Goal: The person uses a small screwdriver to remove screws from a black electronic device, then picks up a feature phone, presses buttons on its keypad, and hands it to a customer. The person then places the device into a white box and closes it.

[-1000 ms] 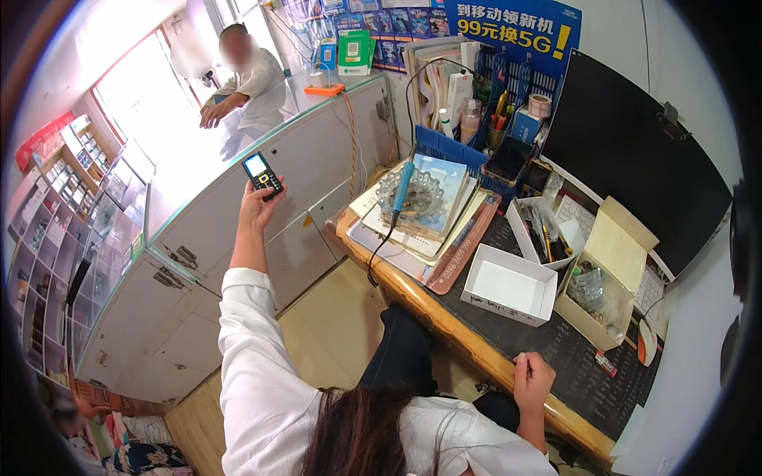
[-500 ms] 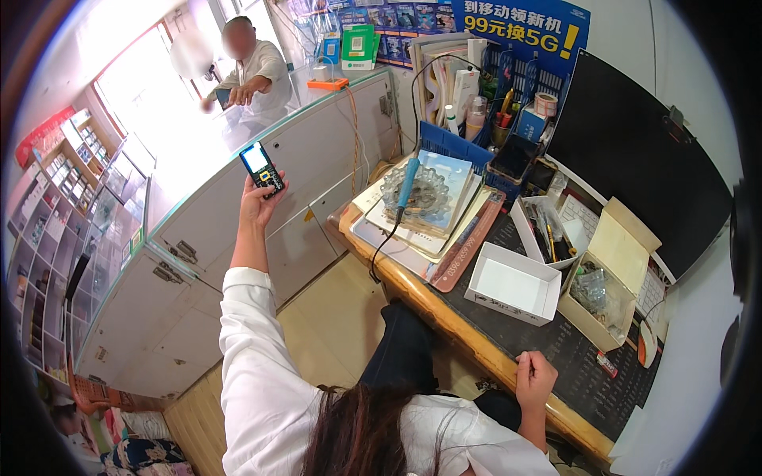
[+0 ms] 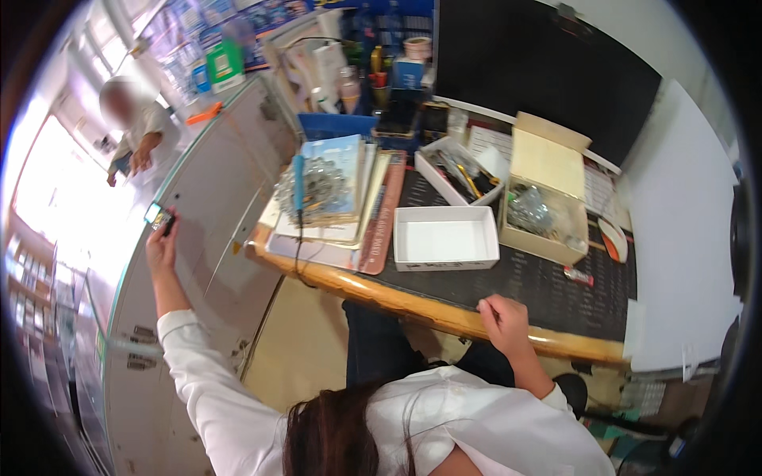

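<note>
Because your left hand [image 3: 162, 246] clamps the phone [image 3: 164, 223] by its lower end, nine o'clock, the lit screen [image 3: 152, 212] is presumably left uncovered; right hand [image 3: 508, 321] curled at desk edge [image 3: 397, 298], four o'clock, contents untellable.

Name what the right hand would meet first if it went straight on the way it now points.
Probably the open white box: the right hand, by the wooden desk edge, points forward and left toward it, though depth is unclear.
</note>
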`<state>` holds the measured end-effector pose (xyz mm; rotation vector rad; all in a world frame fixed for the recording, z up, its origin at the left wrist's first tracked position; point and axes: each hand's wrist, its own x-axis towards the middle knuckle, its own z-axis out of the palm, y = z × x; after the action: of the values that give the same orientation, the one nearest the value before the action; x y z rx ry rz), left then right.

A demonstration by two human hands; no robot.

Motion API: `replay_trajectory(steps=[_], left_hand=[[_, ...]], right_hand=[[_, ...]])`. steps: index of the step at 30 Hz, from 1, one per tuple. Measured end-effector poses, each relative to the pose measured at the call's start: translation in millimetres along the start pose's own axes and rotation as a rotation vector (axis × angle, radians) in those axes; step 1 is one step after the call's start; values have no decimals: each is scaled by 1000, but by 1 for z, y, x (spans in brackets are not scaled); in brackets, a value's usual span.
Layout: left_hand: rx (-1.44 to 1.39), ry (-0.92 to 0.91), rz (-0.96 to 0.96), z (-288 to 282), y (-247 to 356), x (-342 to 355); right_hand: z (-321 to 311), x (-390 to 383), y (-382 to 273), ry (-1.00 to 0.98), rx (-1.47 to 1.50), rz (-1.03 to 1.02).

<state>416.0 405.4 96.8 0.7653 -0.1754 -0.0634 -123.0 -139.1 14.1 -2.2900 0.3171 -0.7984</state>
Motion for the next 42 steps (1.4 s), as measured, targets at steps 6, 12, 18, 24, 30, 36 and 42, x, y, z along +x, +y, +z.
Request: replay_trajectory(steps=[6, 12, 18, 24, 30, 36, 42], left_hand=[[-93, 23, -41, 3, 16, 38], [-28, 45, -17, -27, 28, 77], [42, -26, -46, -56, 45, 116], [-203, -3, -147, -50, 47, 130], [-124, -16, -129, -45, 41, 140], [-130, -6, -126, -46, 37, 149], [-108, 7, -113, -42, 37, 156]], right_hand=[[4, 1, -3, 34, -21, -6], [5, 2, -5, 23, -70, -14], [6, 3, -4, 34, -140, -23], [6, 4, -8, 21, -181, -23], [5, 6, -10, 14, -203, -18], [4, 7, -10, -5, -198, 3], [3, 8, -12, 5, -175, 7]])
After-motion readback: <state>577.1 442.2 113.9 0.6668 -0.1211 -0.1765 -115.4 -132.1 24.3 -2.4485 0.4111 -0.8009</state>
